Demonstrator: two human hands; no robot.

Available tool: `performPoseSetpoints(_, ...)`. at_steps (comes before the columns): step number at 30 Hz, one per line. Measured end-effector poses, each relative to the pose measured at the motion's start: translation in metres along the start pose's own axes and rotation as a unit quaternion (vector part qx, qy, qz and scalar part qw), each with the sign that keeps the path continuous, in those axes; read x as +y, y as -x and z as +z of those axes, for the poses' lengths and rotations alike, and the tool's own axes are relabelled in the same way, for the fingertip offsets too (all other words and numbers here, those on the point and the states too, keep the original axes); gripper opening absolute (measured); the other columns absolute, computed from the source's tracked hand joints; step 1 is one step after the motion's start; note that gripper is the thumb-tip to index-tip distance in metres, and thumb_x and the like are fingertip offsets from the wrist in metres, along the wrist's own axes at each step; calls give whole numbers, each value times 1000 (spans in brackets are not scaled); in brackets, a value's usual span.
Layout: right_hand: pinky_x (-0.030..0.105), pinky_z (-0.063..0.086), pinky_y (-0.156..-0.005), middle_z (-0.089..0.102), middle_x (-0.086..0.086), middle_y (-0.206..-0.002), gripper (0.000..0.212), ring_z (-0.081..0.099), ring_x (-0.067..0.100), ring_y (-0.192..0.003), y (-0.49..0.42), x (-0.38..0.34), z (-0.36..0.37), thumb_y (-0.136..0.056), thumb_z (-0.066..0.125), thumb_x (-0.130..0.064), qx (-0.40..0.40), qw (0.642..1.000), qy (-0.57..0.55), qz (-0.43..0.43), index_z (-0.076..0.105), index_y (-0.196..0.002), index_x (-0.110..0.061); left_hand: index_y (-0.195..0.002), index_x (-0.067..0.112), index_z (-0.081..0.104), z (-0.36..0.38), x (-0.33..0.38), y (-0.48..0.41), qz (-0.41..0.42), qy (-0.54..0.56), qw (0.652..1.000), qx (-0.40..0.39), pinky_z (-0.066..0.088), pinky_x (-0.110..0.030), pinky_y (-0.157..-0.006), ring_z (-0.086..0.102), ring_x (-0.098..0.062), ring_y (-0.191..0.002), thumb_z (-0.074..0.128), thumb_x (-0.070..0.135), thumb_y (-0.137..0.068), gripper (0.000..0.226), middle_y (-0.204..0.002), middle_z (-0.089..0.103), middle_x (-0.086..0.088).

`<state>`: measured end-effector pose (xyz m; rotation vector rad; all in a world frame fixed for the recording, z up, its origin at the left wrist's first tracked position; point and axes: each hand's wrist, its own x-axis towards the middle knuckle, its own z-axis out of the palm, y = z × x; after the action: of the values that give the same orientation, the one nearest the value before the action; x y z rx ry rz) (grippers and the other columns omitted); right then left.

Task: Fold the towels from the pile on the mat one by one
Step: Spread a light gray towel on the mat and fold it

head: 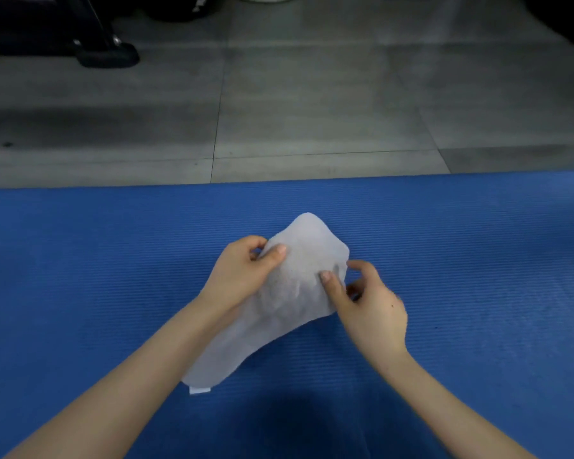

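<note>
the left hand [242,270] pinches the white towel [279,299] at its left edge, thumb on top. the right hand [368,303] pinches its right edge. the towel hangs crumpled over the middle of the blue mat [80,260], its small tag [200,390] nearest the person.

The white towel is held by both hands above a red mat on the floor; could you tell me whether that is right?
Not quite: the mat is blue, not red, as the head view shows. The rest stands: the left hand and the right hand both hold the white towel above it, with grey floor tiles beyond the mat's far edge.
</note>
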<state>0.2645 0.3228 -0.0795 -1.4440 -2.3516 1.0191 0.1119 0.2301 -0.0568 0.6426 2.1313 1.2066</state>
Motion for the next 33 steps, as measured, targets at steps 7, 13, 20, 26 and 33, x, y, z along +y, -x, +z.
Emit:
performPoseSetpoints(7, 33, 27, -110, 55, -19, -128, 83, 48, 2, -120, 7, -6, -2, -65, 66, -71, -210, 877, -407, 147, 40, -135, -34, -96, 14, 67, 9, 7, 28, -82, 197, 977, 24, 54, -28, -73, 68, -15, -86, 60, 34, -89, 22, -93, 72, -1)
performPoseSetpoints(13, 17, 42, -95, 62, -22, -104, 92, 56, -10, -102, 2, -15, -9, -70, 74, -41, -169, 864, -469, 75, 21, -146, -37, -105, 14, 63, 3, 13, 38, -140, 349, 926, 21, 56, -26, -67, 70, -14, -89, 61, 32, -87, 26, -99, 72, -1)
performPoseSetpoints(20, 17, 53, -72, 67, 20, -100, 87, 67, 12, -87, -4, -25, -14, -76, 74, -40, -72, 935, -341, 65, 22, -146, -37, -99, 29, 64, 6, 8, 44, -92, 309, 942, 88, 54, -31, -78, 68, -13, -88, 59, 33, -88, 13, -88, 72, 4)
performPoseSetpoints(26, 8, 49, -70, 67, 21, -103, 74, 67, 15, -93, -4, -24, -23, -80, 72, -11, -169, 897, -409, 22, 37, -141, -38, -105, 37, 48, -3, 3, 42, -13, 196, 974, 111, 50, -40, -85, 62, -16, -80, 59, 32, -87, 21, -81, 67, -12)
performPoseSetpoints(33, 3, 40, -80, 62, -15, -111, 74, 56, -4, -97, -16, -17, -40, -75, 75, -7, -212, 951, -202, -99, 43, -133, -40, -120, 57, 40, -32, -11, 35, 59, -95, 994, -15, 31, 4, -84, 52, 22, -95, 80, 41, -63, 72, -92, 63, 29)
